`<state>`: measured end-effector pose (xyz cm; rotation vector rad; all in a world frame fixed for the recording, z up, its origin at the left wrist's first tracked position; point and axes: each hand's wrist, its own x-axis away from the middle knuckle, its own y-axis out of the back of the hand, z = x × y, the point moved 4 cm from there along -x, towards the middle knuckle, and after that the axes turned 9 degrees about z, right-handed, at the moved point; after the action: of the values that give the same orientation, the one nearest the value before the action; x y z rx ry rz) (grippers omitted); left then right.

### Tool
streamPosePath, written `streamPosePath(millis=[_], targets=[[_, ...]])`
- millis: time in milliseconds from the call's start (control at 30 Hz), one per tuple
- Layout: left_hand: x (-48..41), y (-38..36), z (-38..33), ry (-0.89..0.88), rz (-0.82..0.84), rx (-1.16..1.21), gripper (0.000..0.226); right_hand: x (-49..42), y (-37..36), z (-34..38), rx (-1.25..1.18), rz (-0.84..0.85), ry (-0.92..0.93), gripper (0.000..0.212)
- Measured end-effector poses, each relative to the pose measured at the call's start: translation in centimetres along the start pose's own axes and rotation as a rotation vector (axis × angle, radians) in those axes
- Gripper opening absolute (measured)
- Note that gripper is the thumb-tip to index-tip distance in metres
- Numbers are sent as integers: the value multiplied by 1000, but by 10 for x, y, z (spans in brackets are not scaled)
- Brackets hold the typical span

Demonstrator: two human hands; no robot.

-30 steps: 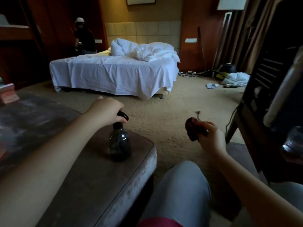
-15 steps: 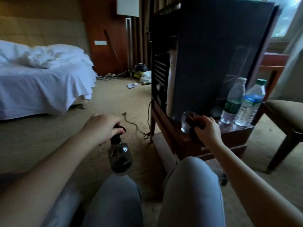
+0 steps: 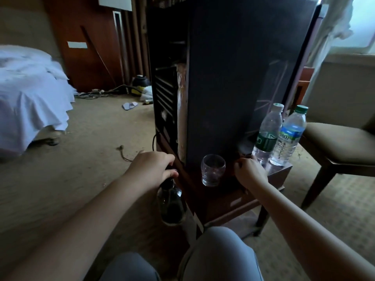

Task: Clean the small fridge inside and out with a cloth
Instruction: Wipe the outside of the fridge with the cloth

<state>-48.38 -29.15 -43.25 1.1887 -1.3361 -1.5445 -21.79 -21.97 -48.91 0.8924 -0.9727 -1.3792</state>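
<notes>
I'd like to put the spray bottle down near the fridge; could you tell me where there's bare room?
The wooden stand is crowded: glass, right hand, two water bottles. Free: carpet left of the stand toward the bed.

Swung away from the bed (image 3: 30, 94) and in close on the small fridge (image 3: 233, 78). Spray bottle (image 3: 172, 203) lifted off the low table by the left hand (image 3: 152, 169), carried over beside the wooden stand (image 3: 278, 173). Right hand (image 3: 250, 172) brought onto the stand top between the glass (image 3: 213, 170) and the water bottles (image 3: 267, 134).
</notes>
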Motion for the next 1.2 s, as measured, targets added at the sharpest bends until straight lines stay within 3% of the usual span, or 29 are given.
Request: streamPosePath(millis=[167, 267, 467, 700, 967, 1100, 1200], targets=[[-11, -18, 7, 12, 21, -19, 32, -4, -5, 15, 39, 77, 2, 92], [-14, -24, 8, 15, 40, -2, 33, -3, -6, 25, 108, 77, 33, 109], [-19, -12, 5, 44, -15, 64, 30, -5, -21, 37, 101, 69, 70, 104], [-30, 35, -11, -12, -251, 208, 30, -18, -5, 10, 93, 55, -47, 107], [-62, 83, -39, -96, -379, 253, 31, -18, 11, -18, 67, 80, -69, 98], [-85, 78, -59, -103, -319, 179, 33, -14, 33, -32, 29, -19, -21, 98], [-97, 59, -60, -53, -213, 168, 33, -4, 48, -35, 30, -79, 8, 70]])
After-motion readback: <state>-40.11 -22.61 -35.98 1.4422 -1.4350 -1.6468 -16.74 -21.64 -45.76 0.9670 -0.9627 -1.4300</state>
